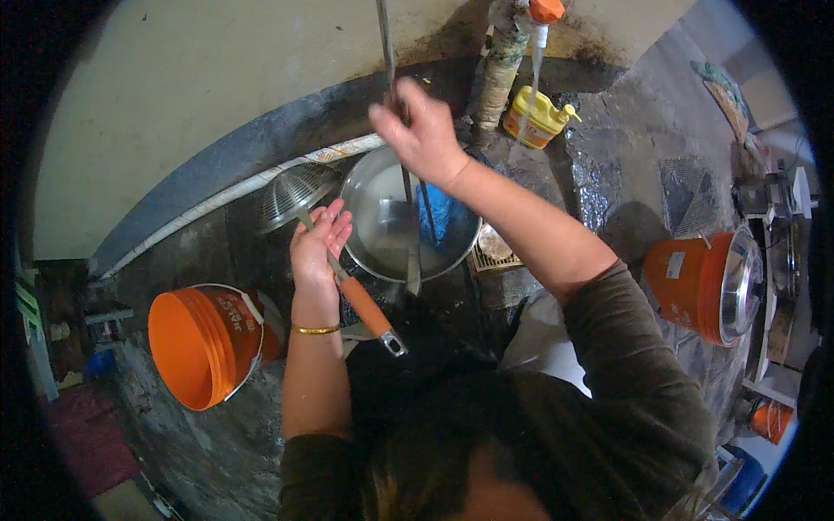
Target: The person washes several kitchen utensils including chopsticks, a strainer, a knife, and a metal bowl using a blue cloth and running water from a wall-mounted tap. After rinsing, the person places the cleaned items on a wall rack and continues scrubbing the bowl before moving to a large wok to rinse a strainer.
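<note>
My left hand (318,247), palm up with fingers partly extended, supports a metal skimmer (365,306) with an orange handle, which crosses the palm. Its perforated bowl (294,195) points away to the left of the metal basin (354,239). Above the basin, my right hand (423,135) is closed and slightly blurred around a long thin metal utensil (385,39). Two dark rods run down below that hand; their exact kind is unclear. Cloudy water and a blue cloth-like item (445,213) lie in the basin. A flat metal handle (413,265) shows at its near rim.
Water runs from an orange-topped tap (546,12) beside a yellow jug (537,119). An orange bucket (204,347) lies tipped at left; another orange bucket (688,282) with a metal lid is at right. A white pipe (234,191) follows the wall. The floor is wet.
</note>
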Demonstrator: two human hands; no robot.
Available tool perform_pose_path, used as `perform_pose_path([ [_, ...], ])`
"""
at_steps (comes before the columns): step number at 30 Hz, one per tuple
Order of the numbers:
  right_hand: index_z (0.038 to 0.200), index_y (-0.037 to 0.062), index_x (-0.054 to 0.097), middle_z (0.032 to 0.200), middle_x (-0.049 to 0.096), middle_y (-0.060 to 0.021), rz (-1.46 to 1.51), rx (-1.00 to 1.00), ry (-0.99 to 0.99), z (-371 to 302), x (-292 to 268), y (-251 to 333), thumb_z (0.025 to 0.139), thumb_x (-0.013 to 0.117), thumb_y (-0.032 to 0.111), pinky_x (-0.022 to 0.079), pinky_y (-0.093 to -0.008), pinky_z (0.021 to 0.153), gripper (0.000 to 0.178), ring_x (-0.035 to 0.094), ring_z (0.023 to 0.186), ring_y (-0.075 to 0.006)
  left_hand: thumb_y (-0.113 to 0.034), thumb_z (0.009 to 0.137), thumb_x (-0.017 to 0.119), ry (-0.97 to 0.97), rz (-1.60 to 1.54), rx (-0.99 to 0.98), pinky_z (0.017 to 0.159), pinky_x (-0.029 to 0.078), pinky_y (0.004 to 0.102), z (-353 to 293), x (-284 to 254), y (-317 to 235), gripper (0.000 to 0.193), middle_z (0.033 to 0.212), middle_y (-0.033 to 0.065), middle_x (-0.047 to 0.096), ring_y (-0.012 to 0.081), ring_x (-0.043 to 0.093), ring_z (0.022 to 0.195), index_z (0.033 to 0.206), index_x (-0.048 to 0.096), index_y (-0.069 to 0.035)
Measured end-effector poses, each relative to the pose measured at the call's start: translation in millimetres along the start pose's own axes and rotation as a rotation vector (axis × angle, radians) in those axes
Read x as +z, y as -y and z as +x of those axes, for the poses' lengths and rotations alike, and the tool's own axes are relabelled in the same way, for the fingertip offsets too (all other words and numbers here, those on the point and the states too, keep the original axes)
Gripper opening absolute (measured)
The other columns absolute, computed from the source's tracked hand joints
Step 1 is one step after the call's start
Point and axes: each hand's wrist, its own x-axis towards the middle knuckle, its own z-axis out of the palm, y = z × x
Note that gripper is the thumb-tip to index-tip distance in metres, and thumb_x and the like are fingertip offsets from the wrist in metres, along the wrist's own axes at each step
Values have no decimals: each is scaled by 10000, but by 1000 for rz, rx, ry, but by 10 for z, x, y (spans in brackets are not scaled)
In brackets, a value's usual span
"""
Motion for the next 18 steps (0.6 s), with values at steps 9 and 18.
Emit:
perform_pose_path([
  [9,820,-3,623,664,608,-181,-337,442,401,-671,89,-1487,787,588,351,502,-420,641,358,623,639,-330,-7,823,578,30,6,-18,846,463,317,154,8,41,223,1121,91,605,187,590,970,1026,524,-80],
  [18,666,33,522,582,582,-103,617,814,106,-78,-43,-898,823,572,207,393,-289,313,240,476,358,-160,-88,845,577,195,268,-109,744,430,273,125,224,334,197,1031,41,617,143,590,907,1041,580,-67],
])
